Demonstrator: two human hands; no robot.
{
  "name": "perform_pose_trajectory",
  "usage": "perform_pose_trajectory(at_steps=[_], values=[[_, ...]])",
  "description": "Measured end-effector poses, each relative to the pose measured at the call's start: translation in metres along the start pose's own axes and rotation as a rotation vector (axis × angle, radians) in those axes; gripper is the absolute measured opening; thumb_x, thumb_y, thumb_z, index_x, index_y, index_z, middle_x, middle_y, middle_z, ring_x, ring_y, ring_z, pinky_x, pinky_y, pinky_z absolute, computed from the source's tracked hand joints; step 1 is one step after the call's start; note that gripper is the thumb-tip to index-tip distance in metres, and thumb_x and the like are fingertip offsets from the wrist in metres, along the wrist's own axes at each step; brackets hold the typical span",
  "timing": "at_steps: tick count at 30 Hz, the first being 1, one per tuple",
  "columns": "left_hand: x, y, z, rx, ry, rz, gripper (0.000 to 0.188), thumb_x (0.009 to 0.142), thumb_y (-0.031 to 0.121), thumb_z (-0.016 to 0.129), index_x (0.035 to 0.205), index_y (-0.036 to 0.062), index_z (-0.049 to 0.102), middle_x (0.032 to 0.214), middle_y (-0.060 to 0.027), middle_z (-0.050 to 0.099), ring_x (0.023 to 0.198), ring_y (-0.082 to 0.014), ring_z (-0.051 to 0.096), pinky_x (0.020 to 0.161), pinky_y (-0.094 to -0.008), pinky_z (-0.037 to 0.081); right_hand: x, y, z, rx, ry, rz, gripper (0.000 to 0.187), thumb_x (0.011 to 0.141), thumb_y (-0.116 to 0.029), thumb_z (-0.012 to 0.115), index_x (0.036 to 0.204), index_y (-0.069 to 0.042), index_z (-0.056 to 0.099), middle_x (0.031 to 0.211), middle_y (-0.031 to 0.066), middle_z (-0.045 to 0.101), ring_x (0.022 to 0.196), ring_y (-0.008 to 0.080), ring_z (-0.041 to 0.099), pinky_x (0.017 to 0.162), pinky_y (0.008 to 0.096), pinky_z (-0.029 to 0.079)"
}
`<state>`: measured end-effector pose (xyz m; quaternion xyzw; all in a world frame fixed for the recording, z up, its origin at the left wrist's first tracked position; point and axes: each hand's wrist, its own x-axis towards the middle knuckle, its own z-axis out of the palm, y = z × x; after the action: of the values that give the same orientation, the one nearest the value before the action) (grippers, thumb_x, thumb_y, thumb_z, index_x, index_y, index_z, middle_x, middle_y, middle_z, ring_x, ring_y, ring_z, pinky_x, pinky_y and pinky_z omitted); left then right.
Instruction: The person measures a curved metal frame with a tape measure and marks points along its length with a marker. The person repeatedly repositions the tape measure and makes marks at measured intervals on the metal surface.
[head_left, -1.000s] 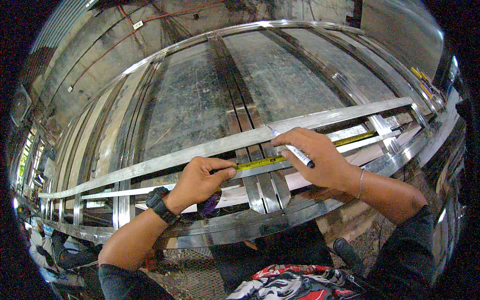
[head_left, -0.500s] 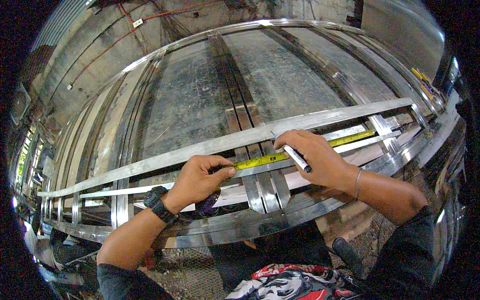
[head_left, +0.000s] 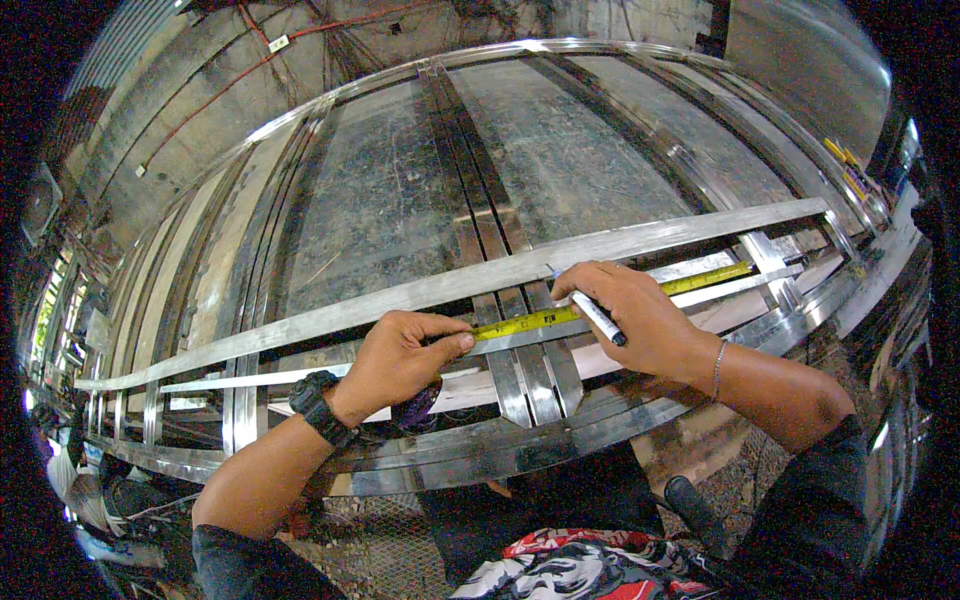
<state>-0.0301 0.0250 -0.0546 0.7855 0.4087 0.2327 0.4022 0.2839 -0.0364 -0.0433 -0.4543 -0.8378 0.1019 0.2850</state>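
A yellow tape measure blade (head_left: 525, 323) lies stretched across the metal frame, along a thin metal strip (head_left: 715, 289). My left hand (head_left: 402, 358) pinches the blade's left end between thumb and forefinger. Over the blade further right is my right hand (head_left: 645, 318), closed around a white marker pen (head_left: 597, 317) with a black end; its tip points up and away, close to a long flat metal bar (head_left: 400, 295). The blade passes beneath the right hand and shows again beyond it. Partly hidden under my left hand is a dark purple rounded thing (head_left: 418, 405).
Shiny metal bars form a large frame (head_left: 470, 455) over a scuffed grey sheet (head_left: 370, 190). Several yellow-handled things (head_left: 843, 158) sit at the far right edge. A concrete wall (head_left: 330, 75) with a red conduit stands behind. Wire mesh (head_left: 390, 540) lies below the near edge.
Both hands keep their hold and almost the same place. The right hand and marker pen have shifted very slightly to the right.
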Motion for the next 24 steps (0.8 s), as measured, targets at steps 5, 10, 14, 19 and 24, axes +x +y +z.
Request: perform_pose_trajectory(at_steps=[5, 10, 14, 19, 24], values=[[0.002, -0.001, 0.001, 0.018, -0.011, -0.014, 0.028, 0.1, 0.023, 0.078, 0.111, -0.0019, 0.08, 0.088, -0.0019, 0.077, 0.078, -0.006, 0.063, 0.069, -0.027, 0.052, -0.001, 0.004, 0.003, -0.033, -0.003, 0.035, 0.037, 0.088, 0.003, 0.067, 0.123, -0.006, 0.061, 0.119, 0.017, 0.069, 0.117, 0.0417, 0.066, 0.1, 0.0485, 0.053], [0.0, 0.009, -0.004, 0.035, -0.056, -0.11, 0.032, 0.1, 0.025, 0.077, 0.117, -0.0022, 0.079, 0.096, -0.0099, 0.082, 0.085, -0.0109, 0.07, 0.077, -0.0309, 0.056, 0.0, 0.002, 0.004, -0.051, 0.049, 0.028, 0.028, 0.094, -0.002, 0.068, 0.121, -0.006, 0.063, 0.117, 0.0168, 0.07, 0.113, 0.0411, 0.067, 0.096, 0.0484, 0.054], [0.002, 0.0, -0.002, 0.023, -0.037, -0.036, 0.03, 0.1, 0.024, 0.078, 0.114, -0.0022, 0.079, 0.09, -0.0049, 0.079, 0.082, -0.0076, 0.066, 0.073, -0.0289, 0.054, 0.0, -0.005, 0.002, -0.032, 0.177, 0.022, 0.027, 0.094, -0.006, 0.073, 0.119, -0.008, 0.064, 0.112, 0.017, 0.07, 0.11, 0.0418, 0.067, 0.094, 0.0496, 0.054], [0.001, -0.008, 0.0, -0.014, -0.015, 0.037, 0.026, 0.101, 0.022, 0.078, 0.111, -0.0019, 0.08, 0.085, 0.0025, 0.075, 0.08, -0.0037, 0.061, 0.07, -0.0255, 0.052, 0.003, -0.012, 0.003, 0.221, 0.346, -0.019, 0.014, 0.1, -0.011, 0.072, 0.112, -0.006, 0.068, 0.108, 0.0153, 0.073, 0.104, 0.037, 0.071, 0.091, 0.0442, 0.056], [0.003, -0.003, -0.001, -0.015, -0.047, -0.021, 0.027, 0.1, 0.023, 0.076, 0.113, -0.001, 0.08, 0.093, -0.0095, 0.082, 0.084, -0.0097, 0.07, 0.078, -0.0303, 0.056, 0.002, -0.017, -0.001, 0.414, 0.344, 0.044, 0.016, 0.101, -0.015, 0.074, 0.112, -0.003, 0.073, 0.106, 0.0105, 0.076, 0.097, 0.0211, 0.073, 0.087, 0.0348, 0.056]])
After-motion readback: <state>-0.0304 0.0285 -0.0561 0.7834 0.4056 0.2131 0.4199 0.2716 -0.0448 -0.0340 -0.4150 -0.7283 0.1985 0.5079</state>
